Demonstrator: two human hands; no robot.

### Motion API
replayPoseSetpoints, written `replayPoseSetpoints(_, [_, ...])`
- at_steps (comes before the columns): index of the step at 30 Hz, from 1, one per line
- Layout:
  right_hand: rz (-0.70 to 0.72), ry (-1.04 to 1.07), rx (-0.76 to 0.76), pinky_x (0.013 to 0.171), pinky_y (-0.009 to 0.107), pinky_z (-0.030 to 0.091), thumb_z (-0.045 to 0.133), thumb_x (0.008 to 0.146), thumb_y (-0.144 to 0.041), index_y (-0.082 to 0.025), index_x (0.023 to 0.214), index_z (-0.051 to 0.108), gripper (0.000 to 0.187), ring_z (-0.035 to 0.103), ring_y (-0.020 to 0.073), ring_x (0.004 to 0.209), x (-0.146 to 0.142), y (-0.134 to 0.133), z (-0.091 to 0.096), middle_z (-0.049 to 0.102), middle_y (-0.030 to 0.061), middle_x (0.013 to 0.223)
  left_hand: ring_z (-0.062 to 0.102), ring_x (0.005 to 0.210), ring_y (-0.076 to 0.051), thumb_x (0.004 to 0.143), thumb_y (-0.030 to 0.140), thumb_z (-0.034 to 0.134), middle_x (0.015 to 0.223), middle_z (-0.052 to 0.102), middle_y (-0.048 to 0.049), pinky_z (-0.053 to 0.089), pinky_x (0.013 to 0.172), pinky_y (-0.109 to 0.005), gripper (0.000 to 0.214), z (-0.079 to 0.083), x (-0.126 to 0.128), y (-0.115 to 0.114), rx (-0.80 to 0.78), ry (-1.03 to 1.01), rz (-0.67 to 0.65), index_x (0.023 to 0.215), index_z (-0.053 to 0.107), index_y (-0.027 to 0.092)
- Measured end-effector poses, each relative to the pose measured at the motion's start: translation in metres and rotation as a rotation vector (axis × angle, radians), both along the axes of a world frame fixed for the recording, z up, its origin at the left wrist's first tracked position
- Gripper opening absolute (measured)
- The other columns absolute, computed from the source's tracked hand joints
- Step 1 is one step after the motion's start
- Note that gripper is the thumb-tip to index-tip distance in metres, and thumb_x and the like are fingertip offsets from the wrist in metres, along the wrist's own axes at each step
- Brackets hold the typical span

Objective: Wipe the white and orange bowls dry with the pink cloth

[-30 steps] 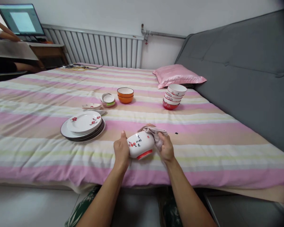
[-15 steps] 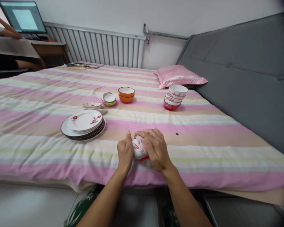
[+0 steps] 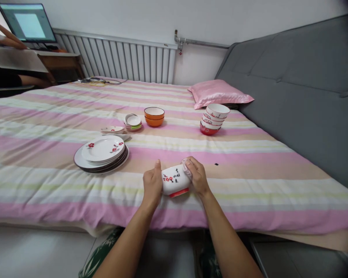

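Observation:
Between my two hands is a white bowl (image 3: 174, 180) with red blossoms, dark characters and a red foot, tilted on its side above the bed's front part. My left hand (image 3: 153, 183) grips the bowl's left side, thumb pointing up. At the right end, my right hand (image 3: 197, 175) is closed on a pale pink cloth (image 3: 186, 170) pressed against the bowl's rim. The bowl's inside and most of the cloth are hidden from me.
Left on the striped bedspread are stacked plates (image 3: 103, 150), small dishes (image 3: 133, 121) and orange bowls (image 3: 154, 117). Stacked white and red bowls (image 3: 214, 119) lean at right, near a pink pillow (image 3: 220, 94). A person (image 3: 5, 42) sits at a desk far left.
My right hand with the cloth has slid right, from the front of the bowl to its right end. The bowl's printed side now shows. My left hand keeps its hold.

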State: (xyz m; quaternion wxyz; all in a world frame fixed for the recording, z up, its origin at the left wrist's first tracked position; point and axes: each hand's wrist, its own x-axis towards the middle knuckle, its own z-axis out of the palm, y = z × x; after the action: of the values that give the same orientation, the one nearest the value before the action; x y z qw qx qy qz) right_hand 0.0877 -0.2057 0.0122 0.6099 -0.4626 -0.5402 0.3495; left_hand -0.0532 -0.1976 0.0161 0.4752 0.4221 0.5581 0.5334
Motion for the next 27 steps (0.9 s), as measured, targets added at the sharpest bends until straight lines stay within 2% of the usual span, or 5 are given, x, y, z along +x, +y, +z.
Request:
replayPoseSetpoints(6, [0.044,-0.011,-0.023,0.050,0.024,0.030,0.051,0.085,-0.044,-0.020,0.060,0.044,0.035,0.037,0.0112,0.053,0.001,-0.003,0.000,0.040,-0.0047,0.055,0.025,0.038,-0.006,0.071,0.062,0.056,0.040,0.029,0.0058,0.019,0.038,-0.022,0.056,0.008,-0.007,0.008,-0.029,-0.025,-0.074,0.044,0.030,0.021])
replayPoseSetpoints(11, [-0.030,-0.069,0.013,0.049,0.025,0.027,0.048,0.086,-0.045,-0.021,0.054,0.039,0.041,0.034,0.0104,0.051,-0.001,-0.005,-0.003,0.036,-0.0051,0.052,0.031,0.041,-0.009,0.077,0.057,0.050,0.042,0.035,0.0051,0.024,0.042,-0.023,0.050,0.004,-0.008,0.012,-0.009,0.008,-0.048,0.047,0.040,0.019])
replayPoseSetpoints(17, [-0.284,0.152,-0.083,0.047,0.025,0.026,0.051,0.084,-0.049,-0.021,0.051,0.039,0.044,0.032,0.0102,0.048,-0.011,0.002,-0.013,0.036,-0.0057,0.049,0.056,0.079,-0.018,0.079,0.052,0.053,0.085,0.063,-0.0054,0.042,0.068,-0.027,0.038,-0.009,-0.008,0.007,0.065,0.081,0.013,0.086,0.061,0.016])
replayPoseSetpoints(21, [-0.446,0.282,-0.204,0.046,0.026,0.030,0.049,0.082,-0.057,-0.022,0.054,0.043,0.046,0.037,0.0119,0.046,-0.015,0.005,-0.021,0.041,-0.0051,0.048,0.057,0.105,-0.025,0.069,0.049,0.068,0.117,0.060,-0.0135,0.043,0.086,-0.033,0.061,-0.012,-0.001,-0.006,0.099,0.111,-0.076,0.118,0.053,0.016])
replayPoseSetpoints(27, [-0.492,0.207,-0.160,0.052,0.026,0.034,0.041,0.085,-0.061,-0.021,0.057,0.047,0.049,0.044,0.0130,0.051,-0.021,-0.007,-0.021,0.048,-0.0036,0.051,0.049,0.118,-0.031,0.047,0.044,0.083,0.132,0.046,-0.0184,0.040,0.097,-0.041,0.105,-0.010,0.001,-0.012,0.108,0.241,-0.187,0.135,0.034,0.013])
